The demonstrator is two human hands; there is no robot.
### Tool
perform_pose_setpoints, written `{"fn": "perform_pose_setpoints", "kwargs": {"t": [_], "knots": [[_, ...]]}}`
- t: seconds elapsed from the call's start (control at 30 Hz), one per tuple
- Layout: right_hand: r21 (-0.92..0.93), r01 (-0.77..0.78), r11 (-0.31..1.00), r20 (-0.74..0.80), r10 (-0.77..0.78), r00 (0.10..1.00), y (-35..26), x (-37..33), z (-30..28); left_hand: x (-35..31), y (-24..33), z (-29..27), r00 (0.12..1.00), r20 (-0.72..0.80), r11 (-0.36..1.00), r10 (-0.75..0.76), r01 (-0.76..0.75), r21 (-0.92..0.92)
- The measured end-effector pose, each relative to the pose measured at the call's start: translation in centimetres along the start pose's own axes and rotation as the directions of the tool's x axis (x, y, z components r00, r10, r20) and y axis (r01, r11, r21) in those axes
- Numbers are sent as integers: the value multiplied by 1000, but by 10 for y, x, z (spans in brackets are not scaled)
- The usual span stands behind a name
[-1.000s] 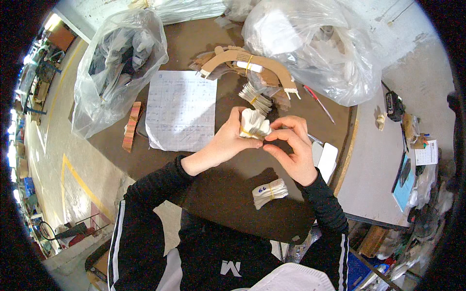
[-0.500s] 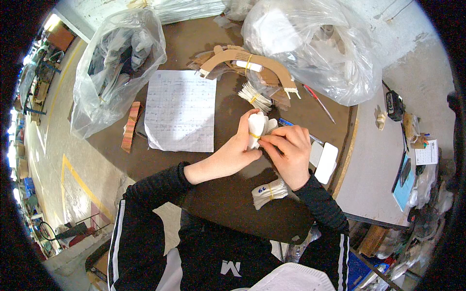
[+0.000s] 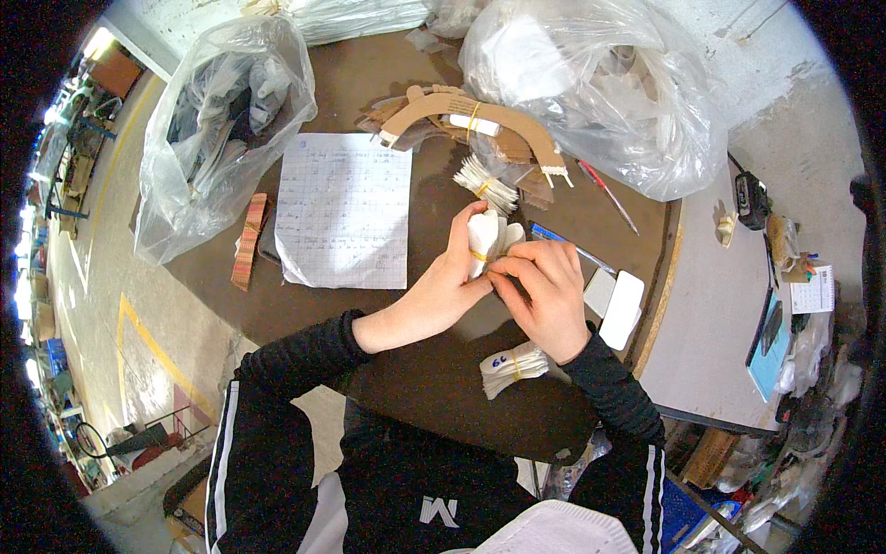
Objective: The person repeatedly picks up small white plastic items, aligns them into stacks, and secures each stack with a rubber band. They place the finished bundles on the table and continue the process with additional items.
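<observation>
A small bundle of white, round-ended pieces (image 3: 484, 234) is held up over the brown table, with a thin yellow band around it. My left hand (image 3: 445, 282) is closed on the bundle from its left side. From the right, my right hand (image 3: 543, 282) pinches with thumb and forefinger at the band by the bundle's lower edge. Below the right hand lies another banded bundle of whitish strips (image 3: 514, 367), with blue marker writing. Just beyond my hands rests a bundle of thin white strips (image 3: 486, 185), also banded in yellow.
A handwritten grid sheet (image 3: 343, 212) lies left, beside a striped reddish strip bundle (image 3: 248, 242). Clear plastic bags (image 3: 295, 83) stand at the back. Curved brown cardboard pieces (image 3: 517, 126) lie between them. A red pen (image 3: 607, 196), a blue pen (image 3: 572, 245) and a white phone-like object (image 3: 623, 309) are right.
Both hands and the held bundle have shifted slightly left. My right fingers have moved a little along the band toward my left thumb.
</observation>
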State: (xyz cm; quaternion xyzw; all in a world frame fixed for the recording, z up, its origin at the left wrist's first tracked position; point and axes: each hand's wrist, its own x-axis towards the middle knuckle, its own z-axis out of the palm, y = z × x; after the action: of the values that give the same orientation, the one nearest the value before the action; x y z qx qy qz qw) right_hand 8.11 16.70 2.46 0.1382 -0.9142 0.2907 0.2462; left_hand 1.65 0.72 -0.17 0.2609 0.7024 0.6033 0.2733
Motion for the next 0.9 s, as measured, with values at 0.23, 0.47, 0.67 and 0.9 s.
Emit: {"fn": "perform_pose_setpoints", "kwargs": {"t": [0.23,0.47,0.67,0.9], "knots": [[-145,118,982,-67,-129,989,-2,-3,2,-5,8,6,1000,18,999,-13,13,-29],[259,-60,964,93,36,995,3,-1,-2,1,-3,2,997,-67,999,38,-37,14],[657,-263,706,417,-49,908,8,3,-22,20,-15,-18,993,-102,920,-51,7,-391],[645,11,-764,400,350,847,24,-1,-23,16,17,-23,998,3,736,-65,50,-675]]}}
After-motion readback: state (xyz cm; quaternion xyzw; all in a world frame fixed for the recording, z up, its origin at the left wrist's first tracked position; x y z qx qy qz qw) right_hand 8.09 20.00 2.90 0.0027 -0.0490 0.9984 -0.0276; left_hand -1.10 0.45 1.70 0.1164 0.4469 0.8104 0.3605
